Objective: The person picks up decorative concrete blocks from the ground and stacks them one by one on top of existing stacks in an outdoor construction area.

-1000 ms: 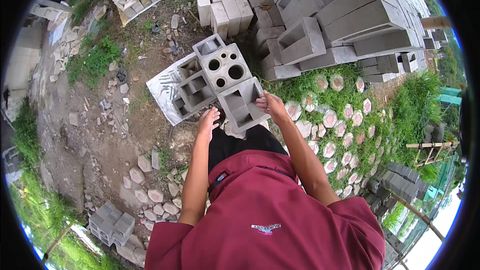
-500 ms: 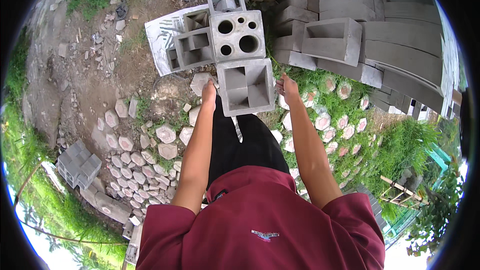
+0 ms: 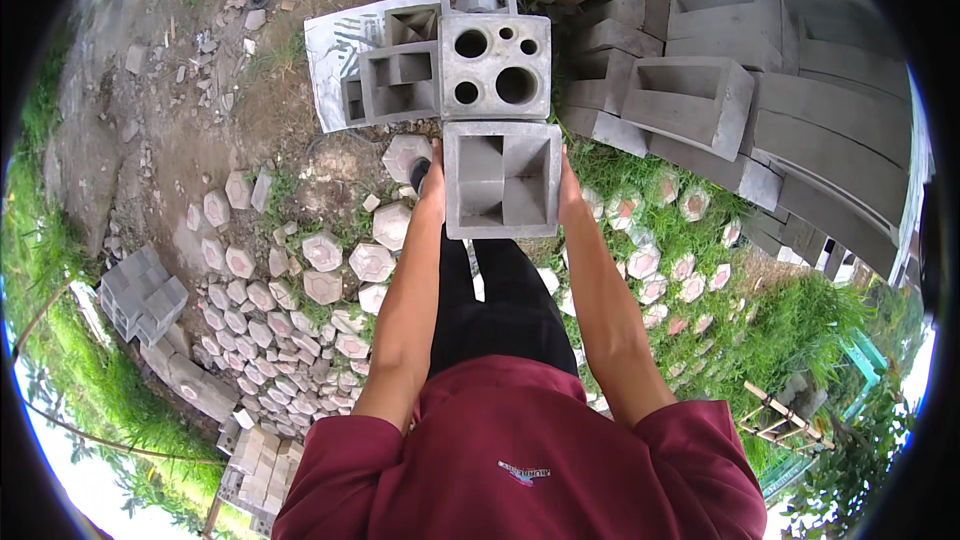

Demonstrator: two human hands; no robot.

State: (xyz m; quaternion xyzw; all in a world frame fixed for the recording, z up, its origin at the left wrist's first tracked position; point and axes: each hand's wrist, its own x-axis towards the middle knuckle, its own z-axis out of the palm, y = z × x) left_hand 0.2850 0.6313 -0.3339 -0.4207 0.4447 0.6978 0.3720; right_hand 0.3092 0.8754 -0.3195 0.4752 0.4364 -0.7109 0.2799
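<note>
Basically, left hand (image 3: 433, 187) and right hand (image 3: 571, 186) have fingers clasping opposite sides of the square concrete vent block (image 3: 503, 182), just below the round-holed block (image 3: 488, 65); press evenly, avoid tilting.

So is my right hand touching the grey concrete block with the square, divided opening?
Touching: the head view shows your bare right hand against the right outer side of that grey concrete block, no gap visible.

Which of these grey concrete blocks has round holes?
The square grey concrete block directly beyond the nearest, open-framed grey concrete block: its face has five round holes, not a partitioned opening.
</note>
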